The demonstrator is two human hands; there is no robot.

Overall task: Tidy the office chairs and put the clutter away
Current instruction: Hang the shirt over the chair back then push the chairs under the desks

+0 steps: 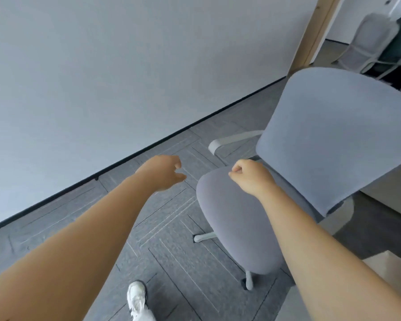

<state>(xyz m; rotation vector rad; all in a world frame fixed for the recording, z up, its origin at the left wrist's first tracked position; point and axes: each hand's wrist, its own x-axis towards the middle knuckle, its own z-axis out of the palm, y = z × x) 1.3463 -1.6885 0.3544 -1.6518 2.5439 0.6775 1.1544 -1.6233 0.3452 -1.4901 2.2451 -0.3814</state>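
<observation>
No brand, label or writing can be read anywhere in the view. Both bare arms are stretched forward and down. The left hand (163,173) hangs above the grey carpet floor (171,228), its fingers loosely curled and holding nothing. The right hand (250,176) is above the back part of the chair seat; its fingers are curled into a loose fist, and I see nothing in it. Whether it touches the seat, I cannot tell. The chair (329,140) stands at the right, near the white wall (102,66), with a grey-blue backrest, a grey seat and pale legs with castors on the floor. A second chair (370,42) stands far behind, past a wooden post (310,35). A white shoe (137,297) is at the bottom edge.
</observation>
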